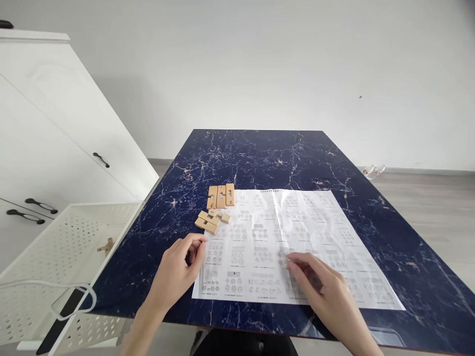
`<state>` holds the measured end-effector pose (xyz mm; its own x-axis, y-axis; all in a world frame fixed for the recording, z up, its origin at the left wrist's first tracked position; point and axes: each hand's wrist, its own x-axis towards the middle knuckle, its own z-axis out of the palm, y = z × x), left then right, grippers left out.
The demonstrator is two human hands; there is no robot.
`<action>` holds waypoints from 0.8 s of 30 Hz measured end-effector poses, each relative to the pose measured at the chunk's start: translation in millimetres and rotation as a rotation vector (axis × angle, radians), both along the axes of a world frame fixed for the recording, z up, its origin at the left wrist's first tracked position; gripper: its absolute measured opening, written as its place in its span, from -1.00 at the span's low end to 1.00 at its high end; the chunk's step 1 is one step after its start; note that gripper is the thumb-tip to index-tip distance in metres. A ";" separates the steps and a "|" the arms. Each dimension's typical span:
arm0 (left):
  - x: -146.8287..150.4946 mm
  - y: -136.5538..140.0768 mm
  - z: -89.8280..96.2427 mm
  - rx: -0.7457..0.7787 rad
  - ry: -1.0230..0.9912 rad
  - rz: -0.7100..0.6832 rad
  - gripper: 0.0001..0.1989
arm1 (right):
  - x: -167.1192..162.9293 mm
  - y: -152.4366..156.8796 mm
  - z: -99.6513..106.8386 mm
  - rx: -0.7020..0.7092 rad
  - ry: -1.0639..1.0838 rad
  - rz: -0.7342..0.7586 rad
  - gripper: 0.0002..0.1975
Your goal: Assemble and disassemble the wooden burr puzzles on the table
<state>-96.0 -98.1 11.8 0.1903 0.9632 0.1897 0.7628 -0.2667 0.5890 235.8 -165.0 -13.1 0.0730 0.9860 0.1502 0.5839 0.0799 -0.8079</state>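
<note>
A creased white printed sheet [267,232] lies on the table, covered in rows of small diagrams too fine to read. My left hand [178,269] has its thumb and forefinger pinched together on the sheet's left edge. On the sheet, right of its middle, rests my right hand [322,284]. Its fingers are curled, thumb tip close to forefinger, and nothing shows between them. Three notched wooden blocks [221,196] with numbers marked on them lie side by side at the sheet's upper left corner. Just above my left hand is a second group of wooden blocks [208,222], some overlapping.
The dark blue marble-patterned table [256,158] reaches back toward a white wall. To the left stand a white cabinet [74,133] and a perforated white basket [92,257]. The basket has a small wooden piece [106,246] in it and a white cable [87,291] across it.
</note>
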 end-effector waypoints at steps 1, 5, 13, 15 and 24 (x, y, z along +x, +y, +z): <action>0.0 0.1 0.2 0.002 0.008 -0.004 -0.75 | 0.0 0.3 0.2 0.000 0.000 0.003 -0.64; 1.5 1.0 2.1 0.006 0.007 0.011 -0.74 | 2.8 1.3 0.0 -0.026 0.009 0.038 -0.68; 2.5 3.5 6.0 -0.015 0.006 0.049 -0.72 | -1.0 1.0 -1.0 0.043 0.020 0.032 -0.70; 2.6 4.1 6.7 -0.010 0.015 0.062 -0.73 | -3.1 1.2 -1.9 0.063 0.027 0.049 -0.72; 0.7 6.1 3.8 0.000 0.013 0.147 -0.73 | -8.3 2.9 -13.4 0.137 0.048 0.033 -0.83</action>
<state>-95.3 -92.0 15.6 0.0499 0.9809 0.1878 0.8014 -0.1516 0.5786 227.4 -162.1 -26.5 0.0511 0.9585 0.2805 0.5405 0.2096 -0.8148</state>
